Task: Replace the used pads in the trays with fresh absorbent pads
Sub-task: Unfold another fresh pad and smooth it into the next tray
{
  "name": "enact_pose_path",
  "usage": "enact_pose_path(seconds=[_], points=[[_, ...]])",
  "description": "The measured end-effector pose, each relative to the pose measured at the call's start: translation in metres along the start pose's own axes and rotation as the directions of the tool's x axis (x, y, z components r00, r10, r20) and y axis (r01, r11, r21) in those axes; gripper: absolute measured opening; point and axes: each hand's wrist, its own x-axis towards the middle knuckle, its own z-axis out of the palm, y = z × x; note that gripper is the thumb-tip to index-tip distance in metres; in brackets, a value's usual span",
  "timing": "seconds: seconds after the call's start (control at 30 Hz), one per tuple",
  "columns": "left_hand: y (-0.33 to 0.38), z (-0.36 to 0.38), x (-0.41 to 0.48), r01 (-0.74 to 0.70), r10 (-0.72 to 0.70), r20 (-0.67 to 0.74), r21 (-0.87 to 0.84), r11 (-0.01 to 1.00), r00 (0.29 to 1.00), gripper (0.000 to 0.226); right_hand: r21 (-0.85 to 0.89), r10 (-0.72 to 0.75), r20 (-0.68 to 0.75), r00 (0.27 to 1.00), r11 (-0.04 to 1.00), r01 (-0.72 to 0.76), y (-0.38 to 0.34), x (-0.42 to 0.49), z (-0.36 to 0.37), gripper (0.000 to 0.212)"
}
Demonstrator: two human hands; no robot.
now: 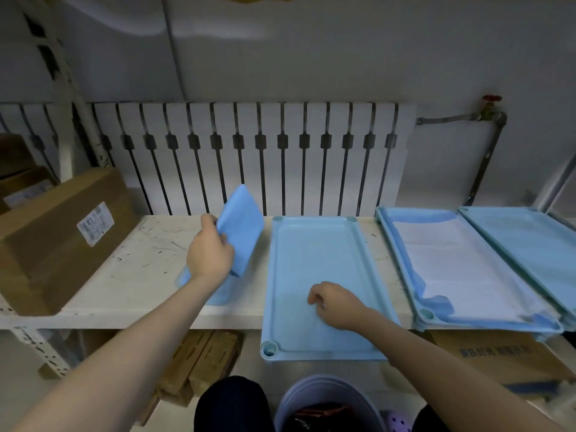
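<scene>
Starting nearest, a grey bucket (330, 397) is seen at bottom centre. The right grip (338, 305) is rested on the floor of the empty blue tray (314, 251) at centre frame, fingers curled together, nothing seen held. The left grip (210, 255) is clamped on a folded blue pad (243, 229), held raised and tilted just left of that tray, above the white bench (134, 275). More blue pad material is seen on the bench under the wrist. At right, a lined tray (426, 313) is fitted with a white pad (461, 269). Its right edge is overlapped by another tray (530, 241). A cardboard box (62, 238) is placed at left. A radiator (249, 157) is seen behind.
</scene>
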Motion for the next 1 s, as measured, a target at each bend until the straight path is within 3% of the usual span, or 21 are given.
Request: enact_pose_path(seconds=[0.07,0.17,0.23,0.3,0.37,0.4,0.43,0.5,0.53,0.6,0.67,0.73,0.8,0.83,0.87,0.93,1.0], points=[[0.016,0.002,-0.007,0.071,-0.052,0.072,-0.288,0.955,0.996,0.021,0.173,0.019,-0.095,0.995,0.985,-0.003,-0.006,-0.002,-0.005,0.03],[0.041,0.004,-0.021,0.368,-0.15,0.364,-0.66,0.655,0.919,0.018,0.476,0.147,-0.194,0.97,0.879,-0.038,-0.025,-0.006,-0.02,0.022],[0.052,0.005,-0.032,0.595,-0.131,0.601,-0.69,0.412,0.788,0.015,0.704,0.224,-0.169,0.96,0.709,-0.041,-0.039,-0.012,-0.035,0.017],[0.06,0.005,-0.045,0.741,-0.057,0.751,-0.632,0.226,0.658,0.016,0.899,0.239,-0.052,0.97,0.435,-0.059,-0.048,-0.021,-0.05,0.028],[0.065,0.007,-0.059,0.825,-0.025,0.832,-0.546,0.142,0.555,0.016,0.98,0.222,0.006,0.975,0.191,-0.049,-0.047,-0.027,-0.058,0.038],[0.068,0.008,-0.065,0.85,-0.023,0.859,-0.503,0.155,0.512,0.016,0.991,0.219,-0.002,0.976,0.132,-0.027,-0.044,-0.028,-0.059,0.041],[0.07,0.011,-0.071,0.856,-0.039,0.876,-0.46,0.235,0.481,0.016,0.992,0.235,-0.018,0.972,0.126,-0.012,-0.043,-0.031,-0.059,0.043],[0.074,0.013,-0.081,0.767,-0.095,0.869,-0.371,0.524,0.485,0.01,0.973,0.272,-0.079,0.959,0.232,0.015,-0.043,-0.036,-0.06,0.043],[0.077,0.013,-0.084,0.687,-0.118,0.844,-0.337,0.643,0.524,0.003,0.95,0.287,-0.112,0.951,0.311,0.018,-0.044,-0.039,-0.059,0.042],[0.079,0.015,-0.085,0.547,-0.111,0.768,-0.338,0.766,0.631,0.017,0.888,0.325,-0.176,0.929,0.46,0.007,-0.044,-0.043,-0.059,0.028],[0.081,0.014,-0.086,0.536,-0.075,0.735,-0.416,0.734,0.674,0.025,0.841,0.351,-0.213,0.912,0.541,-0.011,-0.046,-0.046,-0.057,0.012],[0.083,0.01,-0.085,0.683,-0.047,0.793,-0.491,0.541,0.607,0.018,0.8,0.368,-0.25,0.896,0.599,-0.023,-0.048,-0.049,-0.057,0.004],[0.082,0.006,-0.083,0.787,0.037,0.845,-0.512,0.343,0.533,0.035,0.768,0.395,-0.306,0.866,0.641,-0.021,-0.047,-0.051,-0.06,0.012],[0.081,0.004,-0.081,0.804,0.088,0.855,-0.512,0.303,0.511,0.046,0.751,0.405,-0.339,0.849,0.661,-0.015,-0.046,-0.052,-0.063,0.012],[0.081,0.004,-0.081,0.799,0.141,0.852,-0.522,0.3,0.504,0.051,0.724,0.401,-0.367,0.839,0.69,-0.013,-0.047,-0.055,-0.066,0.011],[0.085,0.005,-0.087,0.723,0.224,0.824,-0.565,0.397,0.521,0.044,0.651,0.361,-0.406,0.839,0.759,-0.011,-0.047,-0.056,-0.071,0.014],[0.089,0.008,-0.089,0.649,0.173,0.788,-0.591,0.478,0.59,0.036,0.639,0.338,-0.412,0.846,0.769,0.004,-0.043,-0.057,-0.077,0.019]])
